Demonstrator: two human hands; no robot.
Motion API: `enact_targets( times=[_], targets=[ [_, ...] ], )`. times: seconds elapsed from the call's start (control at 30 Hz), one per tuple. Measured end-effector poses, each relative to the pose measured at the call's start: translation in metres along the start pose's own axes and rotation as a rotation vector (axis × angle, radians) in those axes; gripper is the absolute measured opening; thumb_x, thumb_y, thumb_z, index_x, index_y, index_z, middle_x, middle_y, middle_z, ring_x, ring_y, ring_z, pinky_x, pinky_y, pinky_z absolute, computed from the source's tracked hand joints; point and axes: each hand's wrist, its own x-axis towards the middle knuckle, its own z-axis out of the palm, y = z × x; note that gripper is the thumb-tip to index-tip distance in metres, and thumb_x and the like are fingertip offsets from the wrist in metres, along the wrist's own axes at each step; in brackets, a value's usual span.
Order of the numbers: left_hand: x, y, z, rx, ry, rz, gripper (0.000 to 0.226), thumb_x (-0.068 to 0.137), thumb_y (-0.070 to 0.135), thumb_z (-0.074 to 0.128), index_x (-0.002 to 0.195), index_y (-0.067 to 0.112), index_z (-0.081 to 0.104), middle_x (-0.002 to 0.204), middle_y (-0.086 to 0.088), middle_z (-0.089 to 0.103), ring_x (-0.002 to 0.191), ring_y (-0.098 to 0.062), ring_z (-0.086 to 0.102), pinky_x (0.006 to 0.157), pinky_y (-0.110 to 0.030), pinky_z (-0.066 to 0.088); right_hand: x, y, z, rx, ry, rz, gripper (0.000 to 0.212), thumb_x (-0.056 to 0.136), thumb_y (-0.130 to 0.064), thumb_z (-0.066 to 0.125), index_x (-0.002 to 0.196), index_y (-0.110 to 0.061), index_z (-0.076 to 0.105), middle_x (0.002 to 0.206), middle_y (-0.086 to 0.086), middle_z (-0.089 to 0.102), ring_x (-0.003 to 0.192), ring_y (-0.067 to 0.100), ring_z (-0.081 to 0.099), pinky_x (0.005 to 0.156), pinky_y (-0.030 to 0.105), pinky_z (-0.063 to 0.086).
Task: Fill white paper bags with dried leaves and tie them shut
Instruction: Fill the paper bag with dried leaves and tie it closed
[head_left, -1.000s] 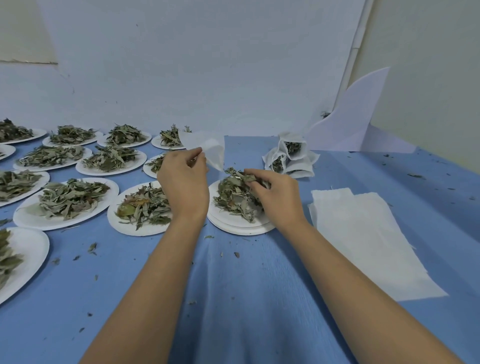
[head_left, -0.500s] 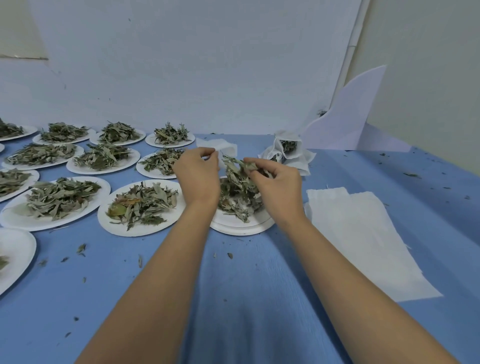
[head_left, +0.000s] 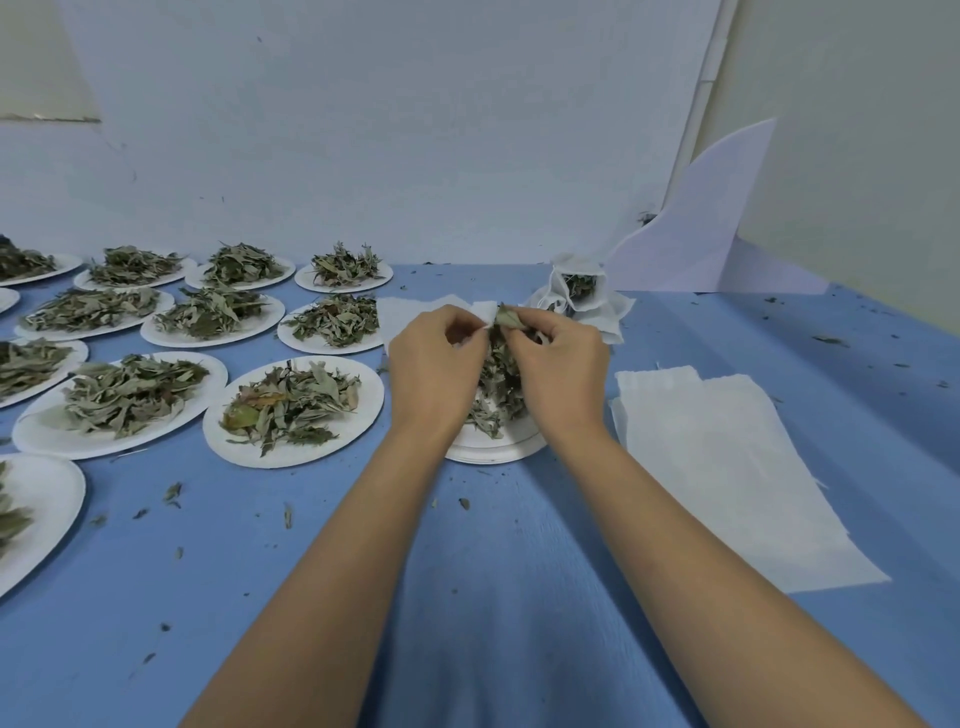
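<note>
- The left hand (head_left: 436, 364) pinches the top edge of a thin white paper bag (head_left: 415, 314) between thumb and curled fingers. It holds the mouth up, just above the blue cloth-covered table (head_left: 467, 623).
- The right hand (head_left: 558, 366) has its fingertips closed on a small bunch of grey-green dried leaves (head_left: 508, 318), held right at the bag's mouth.
- Both hands hover over a stack of round white paper plates (head_left: 493, 451) that carries a loose heap of leaves.
- The step in hand looks like filling. The left hand hides how full the bag is, and tying is not yet begun.
- The next move calls for the mouth to be spread wide and the bunch eased in gently over the plates, since brittle leaves crumble and scatter.
- A flat pile of empty white bags (head_left: 727, 467) lies to the right.
- A cluster of filled bags (head_left: 576, 291) stands just behind the hands, with leaves showing at one mouth.
</note>
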Motion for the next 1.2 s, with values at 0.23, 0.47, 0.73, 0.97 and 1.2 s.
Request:
enact_targets(
  times=[0.23, 0.47, 0.73, 0.97, 1.2],
  targets=[
    [0.001, -0.001, 0.002, -0.185, -0.095, -0.113, 0.006, 0.091, 0.017, 0.059, 0.086, 0.021, 0.062, 0.086, 0.012, 0.063, 0.089, -0.013, 0.06, 0.079, -0.021, 0.047, -0.004, -0.001, 0.003, 0.06, -0.009, 0.034, 0.02, 0.089, -0.011, 0.064, 0.107, -0.015, 0.073, 0.099, -0.01, 0.072, 0.088, -0.008, 0.061, 0.081, 0.006, 0.046],
    [0.005, 0.006, 0.003, -0.478, -0.079, -0.247, 0.019, 0.093, 0.033, 0.057, 0.077, 0.022, 0.059, 0.085, 0.002, 0.064, 0.087, -0.016, 0.061, 0.092, -0.042, 0.049, -0.01, -0.005, 0.008, 0.027, -0.128, -0.002, 0.033, 0.093, -0.009, 0.049, 0.119, -0.019, 0.067, 0.069, -0.022, 0.058, 0.057, -0.006, 0.049, 0.058, 0.007, 0.037],
    [0.01, 0.005, 0.002, -0.677, -0.081, -0.438, 0.03, 0.094, 0.039, 0.054, 0.073, 0.018, 0.06, 0.086, 0.0, 0.066, 0.079, -0.012, 0.059, 0.08, -0.028, 0.049, -0.015, -0.012, 0.01, 0.272, -0.184, 0.161, 0.032, 0.095, -0.032, 0.045, 0.097, -0.022, 0.076, 0.105, 0.0, 0.072, 0.104, 0.008, 0.064, 0.097, 0.037, 0.048],
    [0.007, -0.004, 0.005, -0.671, -0.071, -0.352, 0.02, 0.077, 0.012, 0.077, 0.072, 0.017, 0.059, 0.061, 0.013, 0.063, 0.055, 0.002, 0.059, 0.05, -0.011, 0.045, -0.013, -0.015, 0.01, 0.461, -0.167, 0.256, 0.037, 0.093, -0.038, 0.047, 0.104, -0.006, 0.063, 0.113, 0.012, 0.063, 0.107, 0.019, 0.057, 0.081, 0.029, 0.052],
    [0.007, -0.009, 0.003, -0.57, -0.045, -0.222, 0.028, 0.069, 0.003, 0.081, 0.071, 0.019, 0.058, 0.065, 0.013, 0.063, 0.064, -0.001, 0.062, 0.056, -0.012, 0.047, -0.01, -0.017, 0.01, 0.489, -0.246, 0.284, 0.059, 0.086, -0.046, 0.047, 0.14, -0.025, 0.042, 0.136, 0.0, 0.055, 0.126, 0.01, 0.049, 0.1, 0.024, 0.036]
  ],
)
